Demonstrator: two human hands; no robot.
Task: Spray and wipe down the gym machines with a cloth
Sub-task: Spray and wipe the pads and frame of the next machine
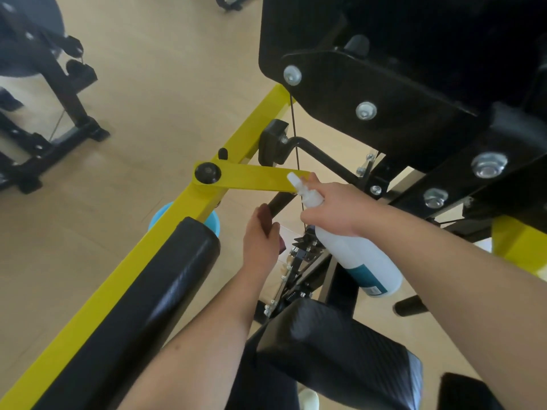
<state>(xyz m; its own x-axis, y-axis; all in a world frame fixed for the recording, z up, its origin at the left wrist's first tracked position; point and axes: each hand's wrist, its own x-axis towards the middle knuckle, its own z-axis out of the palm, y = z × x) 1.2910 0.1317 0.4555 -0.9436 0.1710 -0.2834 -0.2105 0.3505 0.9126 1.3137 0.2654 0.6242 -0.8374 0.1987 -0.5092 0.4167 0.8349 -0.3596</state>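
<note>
My right hand (334,207) grips the neck of a white spray bottle (359,255) with a teal label, its nozzle pointing up and left toward a yellow lever arm (254,181) of the gym machine. My left hand (260,241) holds a dark red cloth (266,216) wrapped against a black handle (281,201) just below that lever. Most of the cloth is hidden by the hand. The machine has a yellow frame bar (118,276), a black roller pad (142,309) at the lower left and a black seat pad (340,347) below my arms.
A black steel plate with bolts (384,113) hangs close above at the right. A thin cable (296,137) runs down past the bottle. A light blue container (214,223) sits on the floor behind the yellow bar. Another black machine (53,93) stands at the far left on pale wood flooring (165,72).
</note>
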